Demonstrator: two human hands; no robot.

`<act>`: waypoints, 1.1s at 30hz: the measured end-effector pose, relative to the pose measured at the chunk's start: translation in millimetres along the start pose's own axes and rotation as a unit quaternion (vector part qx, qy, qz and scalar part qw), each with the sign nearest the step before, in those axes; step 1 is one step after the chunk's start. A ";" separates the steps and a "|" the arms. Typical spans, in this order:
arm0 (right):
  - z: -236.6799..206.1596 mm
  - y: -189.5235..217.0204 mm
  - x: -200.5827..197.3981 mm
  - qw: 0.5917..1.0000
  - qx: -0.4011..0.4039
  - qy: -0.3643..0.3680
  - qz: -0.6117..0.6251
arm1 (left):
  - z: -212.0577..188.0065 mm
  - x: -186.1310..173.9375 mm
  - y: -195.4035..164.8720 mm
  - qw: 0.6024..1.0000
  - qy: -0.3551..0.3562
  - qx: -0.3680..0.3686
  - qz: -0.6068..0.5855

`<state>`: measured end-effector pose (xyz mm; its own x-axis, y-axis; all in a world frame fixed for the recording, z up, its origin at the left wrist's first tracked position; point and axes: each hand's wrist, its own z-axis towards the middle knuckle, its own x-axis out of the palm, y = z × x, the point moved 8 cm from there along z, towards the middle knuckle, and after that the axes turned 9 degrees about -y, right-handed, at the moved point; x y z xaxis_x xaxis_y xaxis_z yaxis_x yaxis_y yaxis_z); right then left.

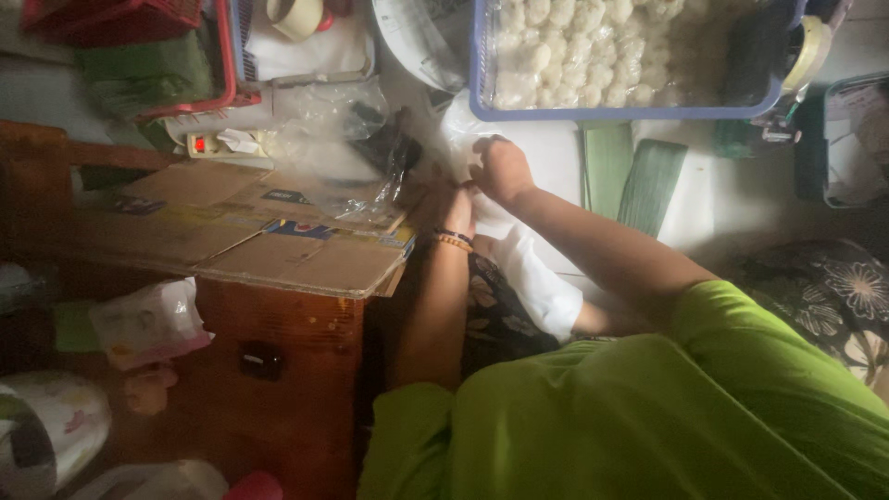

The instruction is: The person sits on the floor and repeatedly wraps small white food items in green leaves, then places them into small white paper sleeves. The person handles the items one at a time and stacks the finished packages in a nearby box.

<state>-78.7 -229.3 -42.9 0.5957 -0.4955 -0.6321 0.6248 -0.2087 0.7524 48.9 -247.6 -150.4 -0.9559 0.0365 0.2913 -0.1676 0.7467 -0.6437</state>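
Near the centre of the frame, both hands work at a thin clear plastic bag lying over the flattened brown cardboard box: the right hand is curled shut on the bag's white edge, while the left hand, with a beaded band at the wrist, is pressed against it, its grip hidden. The step looks like opening or holding the bag's mouth. The blue plastic basket of pale round dumplings sits just above, so filling would call for one hand to come free.
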 end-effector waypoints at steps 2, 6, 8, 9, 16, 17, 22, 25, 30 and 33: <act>-0.6 8.6 5.8 0.999 -0.033 -0.005 -0.029 | 1.4 -3.2 -0.9 1.000 -0.007 0.012 -0.011; 1.0 10.1 15.3 0.997 -0.034 0.001 -0.075 | 6.4 -5.9 6.8 1.000 -0.006 0.001 -0.019; 0.1 9.8 17.3 0.996 -0.035 0.012 -0.078 | 9.1 -7.8 9.0 1.000 -0.009 -0.001 -0.024; -0.5 9.8 17.8 0.996 -0.035 0.017 -0.080 | 9.5 -8.5 10.0 1.000 -0.011 -0.002 -0.026; 10.3 3.3 21.6 0.994 -0.019 0.077 -0.069 | 14.8 -11.8 13.9 0.999 -0.025 0.006 -0.029; 14.2 0.9 24.7 0.992 -0.011 0.096 -0.082 | 15.2 -11.2 14.9 0.999 -0.026 0.004 -0.027; 23.5 0.7 39.4 0.971 0.013 0.158 -0.177 | 15.4 -10.4 15.8 0.999 -0.027 -0.014 -0.024; 25.2 -0.6 37.2 0.971 0.054 0.157 -0.170 | 16.7 -12.1 7.3 0.999 -0.031 -0.002 -0.031; 12.2 3.1 13.5 0.997 -0.001 0.078 -0.016 | 19.5 -7.2 -3.7 0.996 -0.026 0.015 -0.088; -4.8 3.6 1.6 0.996 -0.037 0.053 0.064 | 18.4 -6.8 -10.7 0.994 -0.022 0.023 -0.107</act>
<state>-73.2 -226.8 -42.1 0.7203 -0.4209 -0.5513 0.5736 -0.0854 0.8147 52.8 -268.1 -158.5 -0.9068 -0.1501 0.3940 -0.3781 0.7030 -0.6023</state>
